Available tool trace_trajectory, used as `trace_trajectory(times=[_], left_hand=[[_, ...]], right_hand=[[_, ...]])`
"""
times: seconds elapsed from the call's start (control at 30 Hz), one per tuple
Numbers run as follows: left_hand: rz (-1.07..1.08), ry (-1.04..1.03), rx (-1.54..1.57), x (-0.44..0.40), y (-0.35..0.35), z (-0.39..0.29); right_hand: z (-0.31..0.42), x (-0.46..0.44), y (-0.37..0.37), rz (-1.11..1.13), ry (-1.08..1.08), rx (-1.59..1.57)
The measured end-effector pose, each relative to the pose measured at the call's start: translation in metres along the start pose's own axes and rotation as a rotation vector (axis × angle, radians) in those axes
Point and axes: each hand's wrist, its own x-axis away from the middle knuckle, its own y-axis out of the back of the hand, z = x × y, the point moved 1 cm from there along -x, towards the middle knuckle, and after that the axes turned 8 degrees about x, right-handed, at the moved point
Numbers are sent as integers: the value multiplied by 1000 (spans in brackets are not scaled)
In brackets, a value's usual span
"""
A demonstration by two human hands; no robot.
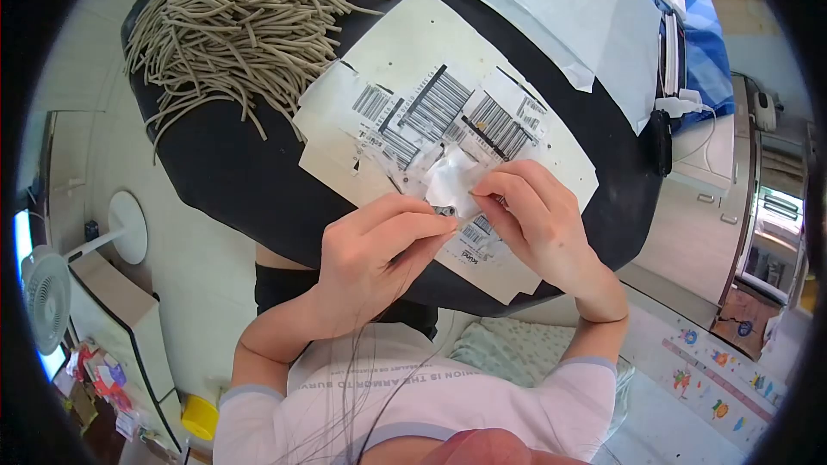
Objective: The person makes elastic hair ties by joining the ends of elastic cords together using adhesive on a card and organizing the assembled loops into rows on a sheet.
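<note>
My left hand [375, 245] and my right hand [536, 215] meet over a flat cream cardboard sheet [413, 30]. The fingers of both hands are pinched together. Between them lies a small crumpled, shiny white piece [454, 174], perhaps paper or thin plastic. A tiny dark bit shows by my left fingertips, too small to name. What each hand pinches is mostly hidden by the fingers. Torn labels with black barcodes [438, 102] cover the middle of the cardboard.
A large heap of beige cords [233, 26] lies on the black round table [215, 164] at the upper left. White sheets [551, 9] cover its far right side. A white plug with a cable [680, 105] sits at the right edge. A fan [47, 297] stands left.
</note>
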Motion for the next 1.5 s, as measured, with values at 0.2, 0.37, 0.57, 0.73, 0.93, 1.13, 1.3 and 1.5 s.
trace_trajectory(times=[0.2,0.37,0.57,0.73,0.93,1.13,1.3,1.5], left_hand=[[6,-3,-13,1,0,1],[13,-5,-2,0,0,1],[12,32,23,0,1,0],[10,146,213,-3,5,-3],[-6,296,437,-1,6,-5],[-3,352,490,-1,6,-4],[1,351,492,-1,6,-3],[4,333,479,1,5,0]], right_hand=[[1,-1,-2,3,14,33],[1,-1,-2,8,16,41],[2,-1,-1,7,-14,-14],[6,0,16,116,-199,-472],[2,7,6,107,-205,-870],[10,12,10,216,-375,-1058],[9,15,7,212,-360,-1002],[8,16,5,230,-405,-980]])
